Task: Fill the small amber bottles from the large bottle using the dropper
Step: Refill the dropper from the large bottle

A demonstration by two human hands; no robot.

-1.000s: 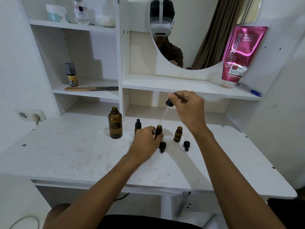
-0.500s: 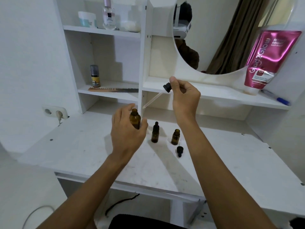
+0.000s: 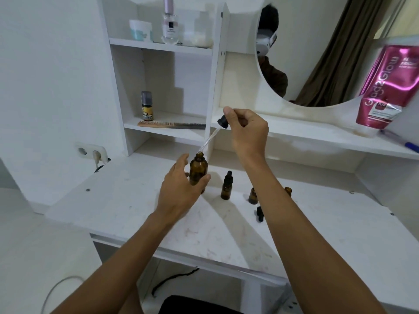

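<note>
Left hand (image 3: 181, 191) has moved off the small bottles (image 3: 253, 196) and now grips the large bottle (image 3: 198, 173) on the worktop (image 3: 136, 205). Right hand (image 3: 247, 130) fingers (image 3: 230, 115) pinch the dropper (image 3: 223, 121), tip back at its mouth, likely for a refill. The right forearm partly hides the small bottles; a loose cap (image 3: 260, 214) lies nearby.

White desk (image 3: 127, 200) carries three small amber bottles (image 3: 226, 189), a black cap (image 3: 260, 214), perhaps the large bottle (image 3: 198, 169).
</note>
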